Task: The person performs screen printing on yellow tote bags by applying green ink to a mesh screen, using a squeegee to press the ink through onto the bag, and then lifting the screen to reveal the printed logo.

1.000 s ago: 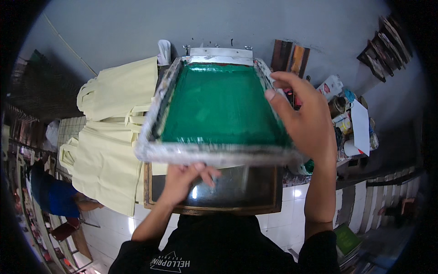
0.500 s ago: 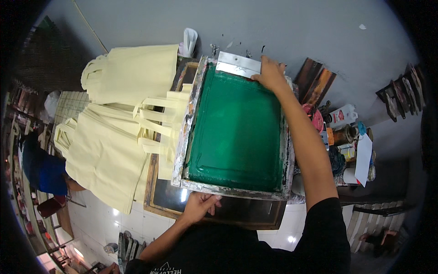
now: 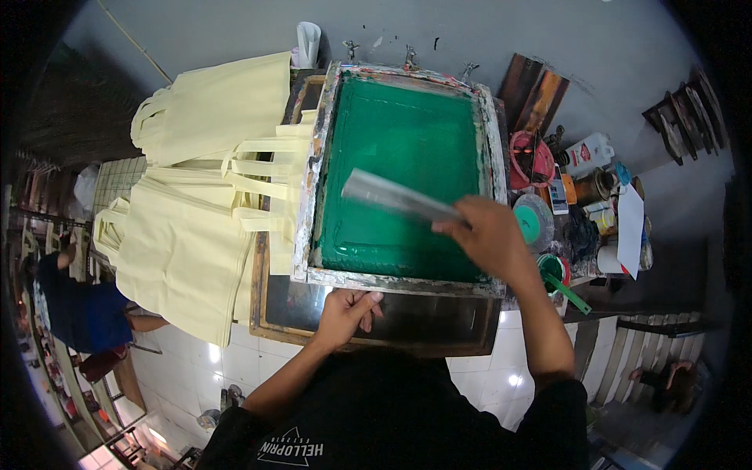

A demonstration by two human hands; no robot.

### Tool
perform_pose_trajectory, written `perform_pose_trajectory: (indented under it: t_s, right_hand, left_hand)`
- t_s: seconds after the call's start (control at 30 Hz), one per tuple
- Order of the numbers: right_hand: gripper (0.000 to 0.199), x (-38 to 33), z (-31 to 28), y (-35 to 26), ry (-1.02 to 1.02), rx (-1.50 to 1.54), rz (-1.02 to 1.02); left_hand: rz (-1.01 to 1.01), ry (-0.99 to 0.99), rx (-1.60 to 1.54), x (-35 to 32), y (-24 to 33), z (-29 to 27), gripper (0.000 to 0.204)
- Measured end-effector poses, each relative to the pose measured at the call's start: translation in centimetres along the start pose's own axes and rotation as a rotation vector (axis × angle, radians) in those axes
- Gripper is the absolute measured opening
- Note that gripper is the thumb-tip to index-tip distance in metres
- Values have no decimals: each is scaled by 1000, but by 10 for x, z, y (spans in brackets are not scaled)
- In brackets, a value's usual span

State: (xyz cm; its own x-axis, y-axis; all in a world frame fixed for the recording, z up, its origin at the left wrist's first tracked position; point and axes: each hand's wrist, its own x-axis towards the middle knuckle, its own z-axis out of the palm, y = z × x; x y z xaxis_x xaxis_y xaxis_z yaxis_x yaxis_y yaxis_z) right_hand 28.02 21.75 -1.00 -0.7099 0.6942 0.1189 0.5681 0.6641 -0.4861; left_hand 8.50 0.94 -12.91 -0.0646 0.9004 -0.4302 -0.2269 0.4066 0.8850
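Observation:
A silk-screen frame with green mesh and a paint-crusted wooden border stands over the table in front of me. My right hand is closed around one end of a squeegee, which is blurred and slants above the mesh's lower half. At the near border of the frame, my left hand is closed with its fingers curled and thumb against the edge; part of its grip is hidden. Pale yellow cloth bags lie left of the frame, and some strap handles reach toward it.
Right of the frame are a pink basket, a tub of green ink with a green-handled tool, a white jug and several jars. A grey wall closes the far side. Another person is at far left.
My right hand has brought the squeegee from the screen's far edge down toward me, over the lower mesh. The left hand stays at the near border. The view has shifted a little.

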Motion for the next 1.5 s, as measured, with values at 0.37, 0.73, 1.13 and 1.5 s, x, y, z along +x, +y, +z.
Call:
perform_pose_trajectory:
  t_s: [0.37, 0.73, 1.13, 1.5]
  right_hand:
    - [31, -34, 34, -22, -88, -72, -184]
    - [37, 135, 27, 97, 13, -294, -218]
    - [48, 240, -11, 125, -110, -216, 115]
    - [66, 210, 31, 109, 188, -470, 97]
  left_hand:
    - [-5, -20, 5, -2, -4, 0, 39]
    - [-93, -90, 102, -2, -6, -10, 36]
    - [-317, -528, -422, -1, 55, -28, 37]
    - [895, 297, 1316, 270, 242, -59, 32]
